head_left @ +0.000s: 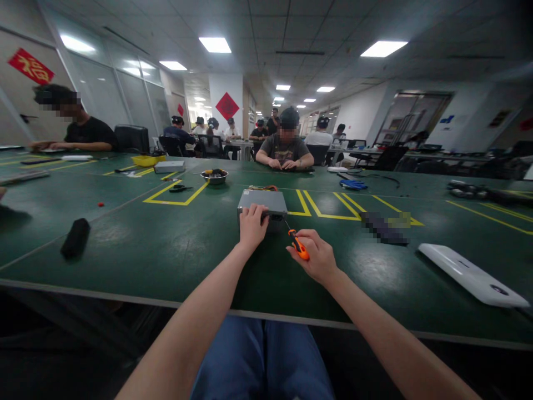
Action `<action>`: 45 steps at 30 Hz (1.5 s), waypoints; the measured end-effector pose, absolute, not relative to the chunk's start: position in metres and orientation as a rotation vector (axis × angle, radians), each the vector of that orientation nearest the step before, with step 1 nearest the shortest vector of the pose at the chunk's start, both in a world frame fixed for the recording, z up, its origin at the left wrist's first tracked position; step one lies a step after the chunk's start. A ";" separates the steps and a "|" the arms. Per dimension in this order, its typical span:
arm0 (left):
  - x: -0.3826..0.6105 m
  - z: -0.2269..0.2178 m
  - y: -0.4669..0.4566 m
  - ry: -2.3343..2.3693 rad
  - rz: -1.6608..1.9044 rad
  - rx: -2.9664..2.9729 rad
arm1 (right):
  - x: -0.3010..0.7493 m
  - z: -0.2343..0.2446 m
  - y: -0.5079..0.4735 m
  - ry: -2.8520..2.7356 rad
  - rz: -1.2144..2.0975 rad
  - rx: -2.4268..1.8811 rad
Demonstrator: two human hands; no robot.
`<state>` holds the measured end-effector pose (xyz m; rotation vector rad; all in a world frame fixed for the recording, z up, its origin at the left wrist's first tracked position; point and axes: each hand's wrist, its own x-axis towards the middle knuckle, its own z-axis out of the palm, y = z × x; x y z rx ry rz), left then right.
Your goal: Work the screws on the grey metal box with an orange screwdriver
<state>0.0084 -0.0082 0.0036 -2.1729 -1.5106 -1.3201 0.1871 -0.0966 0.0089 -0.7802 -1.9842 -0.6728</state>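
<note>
A grey metal computer power supply (pixel 266 201) sits on the green table in front of me, a bundle of coloured wires coming from its far side. My left hand (pixel 252 226) grips its near left part, with fingers over the top edge. In my right hand (pixel 317 255) is a screwdriver (pixel 300 248) with an orange and black handle. Its shaft slants up to the near right corner of the power supply, beside the dark socket on the front face. Whether the tip sits in a screw is too small to tell.
Around me on the green table (pixel 200 278) are a black block-shaped object (pixel 75 238), a metal bowl (pixel 215 178) of small parts, a white device (pixel 470 275), blue cable (pixel 352 184) and yellow tape markings. A co-worker (pixel 285 150) sits opposite; another person (pixel 87 130) is at left.
</note>
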 end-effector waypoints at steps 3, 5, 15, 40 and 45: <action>0.008 0.004 -0.009 -1.495 -1.325 -2.174 | 0.187 0.008 -0.095 -1.993 -0.618 -0.726; 0.008 0.005 -0.009 -1.494 -1.324 -2.178 | 0.186 0.008 -0.095 -2.031 -0.618 -0.657; 0.008 0.002 -0.008 -1.486 -1.342 -2.177 | 0.172 0.005 -0.091 -2.190 -0.742 -0.594; 0.009 0.003 -0.007 -1.507 -1.315 -2.166 | 0.173 0.006 -0.089 -2.109 -0.840 -0.644; 0.009 0.002 -0.007 -1.505 -1.324 -2.173 | 0.175 0.007 -0.088 -2.083 -0.826 -0.656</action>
